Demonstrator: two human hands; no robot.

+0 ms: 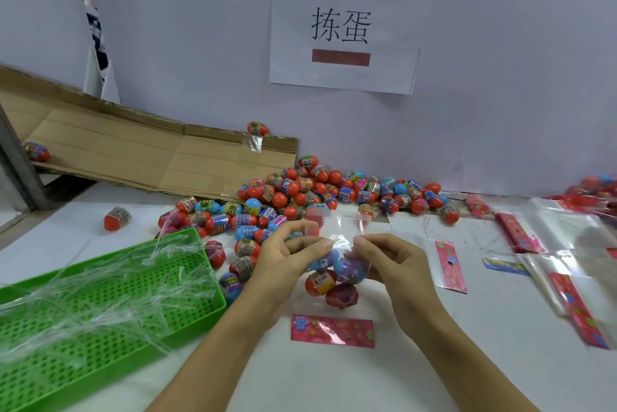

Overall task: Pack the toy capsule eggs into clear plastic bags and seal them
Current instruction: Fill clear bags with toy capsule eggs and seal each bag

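Both hands' fingers, left hand (pixel 283 253) and right hand (pixel 387 258), pinch the egg-filled clear bag (pixel 334 275).

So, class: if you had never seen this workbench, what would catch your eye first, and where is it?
First, the heap of eggs, red and blue, against the wall at the middle. Next, the two hands in front of it: the left hand and right hand pinch a clear bag with a few eggs inside. Then the green tray at lower left, strewn with plastic scraps.
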